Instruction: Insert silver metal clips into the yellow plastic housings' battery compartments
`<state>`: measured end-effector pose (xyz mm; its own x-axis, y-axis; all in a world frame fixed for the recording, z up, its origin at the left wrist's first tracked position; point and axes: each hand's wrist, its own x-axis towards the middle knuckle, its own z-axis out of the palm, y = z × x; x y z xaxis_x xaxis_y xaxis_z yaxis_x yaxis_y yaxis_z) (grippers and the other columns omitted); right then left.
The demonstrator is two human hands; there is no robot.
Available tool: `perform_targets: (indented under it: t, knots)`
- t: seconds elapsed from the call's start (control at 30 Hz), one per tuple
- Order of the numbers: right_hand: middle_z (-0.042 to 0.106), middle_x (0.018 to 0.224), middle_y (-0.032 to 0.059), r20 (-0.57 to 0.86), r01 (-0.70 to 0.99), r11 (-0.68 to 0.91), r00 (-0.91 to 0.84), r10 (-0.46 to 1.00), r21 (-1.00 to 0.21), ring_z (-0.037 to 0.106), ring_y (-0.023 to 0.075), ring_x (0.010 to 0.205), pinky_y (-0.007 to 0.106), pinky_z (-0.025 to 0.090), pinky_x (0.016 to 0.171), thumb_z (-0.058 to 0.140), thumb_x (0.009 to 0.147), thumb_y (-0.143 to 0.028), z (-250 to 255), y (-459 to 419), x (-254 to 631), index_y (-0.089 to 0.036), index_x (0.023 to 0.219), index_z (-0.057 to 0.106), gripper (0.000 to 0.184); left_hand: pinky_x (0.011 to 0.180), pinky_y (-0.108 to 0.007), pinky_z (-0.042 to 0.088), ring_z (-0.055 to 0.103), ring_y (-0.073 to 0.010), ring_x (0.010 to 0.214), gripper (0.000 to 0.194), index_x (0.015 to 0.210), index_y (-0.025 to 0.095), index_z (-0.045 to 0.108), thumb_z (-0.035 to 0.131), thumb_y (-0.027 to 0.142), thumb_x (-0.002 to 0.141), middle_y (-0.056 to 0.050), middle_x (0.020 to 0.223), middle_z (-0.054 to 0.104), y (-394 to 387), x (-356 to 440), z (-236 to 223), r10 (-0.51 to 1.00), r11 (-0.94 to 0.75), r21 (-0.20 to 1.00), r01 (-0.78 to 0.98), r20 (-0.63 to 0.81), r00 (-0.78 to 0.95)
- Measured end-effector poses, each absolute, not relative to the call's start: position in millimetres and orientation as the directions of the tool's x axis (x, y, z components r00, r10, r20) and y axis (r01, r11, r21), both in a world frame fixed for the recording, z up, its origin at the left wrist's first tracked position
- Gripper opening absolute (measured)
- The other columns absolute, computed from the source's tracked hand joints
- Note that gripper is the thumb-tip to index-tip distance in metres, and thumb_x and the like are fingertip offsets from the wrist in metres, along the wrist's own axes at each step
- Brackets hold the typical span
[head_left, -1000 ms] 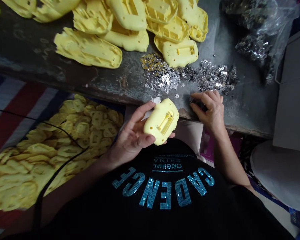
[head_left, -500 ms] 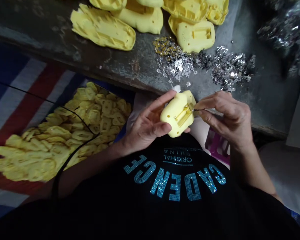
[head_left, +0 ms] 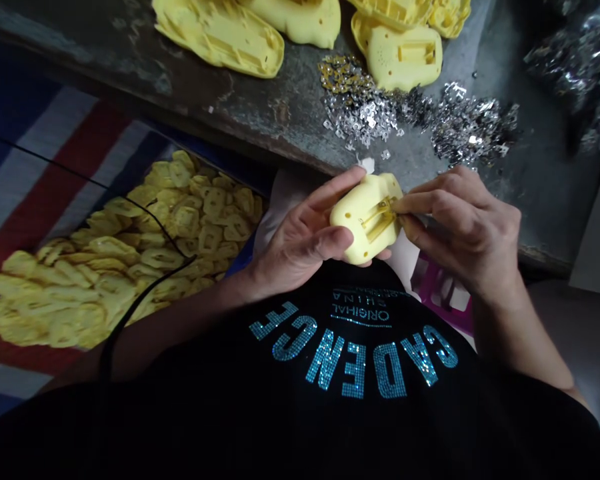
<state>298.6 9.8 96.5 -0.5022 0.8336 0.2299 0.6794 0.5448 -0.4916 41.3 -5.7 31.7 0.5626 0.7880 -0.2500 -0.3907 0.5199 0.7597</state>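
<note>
My left hand (head_left: pixel 307 233) is wrapped round a yellow plastic shell (head_left: pixel 353 230), thumb on its near face and fingers behind. The shell has a rectangular battery compartment (head_left: pixel 379 220) facing up, with a small metal contact showing inside, and round holes near its edges. My right hand (head_left: pixel 460 223) is pinched at the compartment's right end, its fingertips touching the shell. Whatever lies between those fingertips is hidden. Just beyond the shell, on the bench, lie silver metal contact pieces (head_left: pixel 367 120) beside a heap of darker metal clips (head_left: pixel 473 127).
More yellow shells (head_left: pixel 230 37) lie along the back of the metal bench (head_left: pixel 260 110). Gold-coloured contacts (head_left: pixel 343 73) sit by them. At the right back is a clear plastic bag (head_left: pixel 570 60). Down to the left, many yellow parts (head_left: pixel 115 267) are piled on a striped sheet (head_left: pixel 55 153), crossed by a black cord (head_left: pixel 147 213).
Both hands and the shell have shifted slightly right in view. My right fingertips have moved closer over the end of the compartment, and the metal bit seen between them is now covered.
</note>
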Motion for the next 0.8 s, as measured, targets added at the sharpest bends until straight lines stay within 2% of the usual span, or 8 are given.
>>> perform_targets:
  t: [0.1,0.17,0.27,0.37,0.5,0.63,0.8]
  knots:
    - [0.085,0.110,0.0030,0.264,0.665,0.594,-0.537,0.801,-0.452,0.076,0.0259,0.097,0.047,0.060,0.088,0.072,0.114,-0.024,100,9,297,-0.032,0.123,0.079,0.014,0.074,-0.036,0.076,0.091,-0.0265,0.097,0.101,0.172,0.047,0.058,0.099,0.073,0.084,-0.005,0.178,0.065,-6,42,32,0.773,0.553,0.733,-0.395,-0.275,0.572]
    - [0.085,0.112,0.0028,0.228,0.686,0.581,-0.540,0.810,-0.438,0.076,0.0266,0.099,0.048,0.059,0.089,0.071,0.115,-0.026,103,8,295,-0.034,0.124,0.080,0.015,0.073,-0.035,0.076,0.091,-0.0274,0.098,0.104,0.173,0.047,0.057,0.099,0.075,0.082,-0.006,0.180,0.063,-5,42,33,0.769,0.559,0.733,-0.387,-0.284,0.573]
    - [0.086,0.115,0.0028,0.170,0.725,0.550,-0.532,0.829,-0.415,0.076,0.0278,0.102,0.050,0.058,0.091,0.069,0.116,-0.029,107,6,294,-0.036,0.126,0.081,0.017,0.073,-0.037,0.077,0.091,-0.0307,0.102,0.099,0.172,0.047,0.059,0.098,0.074,0.085,-0.005,0.182,0.060,-6,41,32,0.775,0.549,0.736,-0.396,-0.270,0.571]
    - [0.085,0.112,0.0032,0.193,0.723,0.552,-0.523,0.830,-0.415,0.076,0.0272,0.101,0.049,0.058,0.090,0.070,0.116,-0.027,106,6,294,-0.034,0.129,0.080,0.018,0.073,-0.037,0.077,0.092,-0.0320,0.104,0.092,0.170,0.049,0.061,0.096,0.073,0.089,-0.003,0.182,0.061,-7,41,30,0.784,0.534,0.735,-0.418,-0.246,0.570]
    - [0.086,0.107,0.0032,0.287,0.670,0.551,-0.472,0.833,-0.497,0.077,0.0253,0.094,0.046,0.060,0.087,0.073,0.112,-0.022,96,5,296,-0.032,0.126,0.080,0.018,0.073,-0.037,0.077,0.092,-0.0306,0.103,0.084,0.170,0.046,0.061,0.091,0.071,0.095,-0.004,0.178,0.064,-8,42,27,0.798,0.521,0.720,-0.457,-0.221,0.561]
    - [0.087,0.107,0.0024,0.375,0.616,0.558,-0.414,0.830,-0.556,0.079,0.0251,0.093,0.046,0.061,0.085,0.074,0.110,-0.018,88,3,291,-0.032,0.123,0.081,0.021,0.073,-0.035,0.078,0.092,-0.0284,0.101,0.085,0.168,0.044,0.062,0.095,0.069,0.093,-0.006,0.177,0.065,-6,44,26,0.786,0.547,0.682,-0.485,-0.220,0.577]
    - [0.088,0.107,0.0005,0.368,0.557,0.468,-0.290,0.884,-0.686,0.081,0.0243,0.096,0.046,0.063,0.090,0.076,0.110,-0.018,83,2,291,-0.033,0.120,0.084,0.020,0.074,-0.037,0.078,0.091,-0.0292,0.102,0.084,0.165,0.045,0.065,0.098,0.067,0.091,-0.004,0.175,0.068,-7,44,29,0.784,0.558,0.678,-0.478,-0.242,0.572]
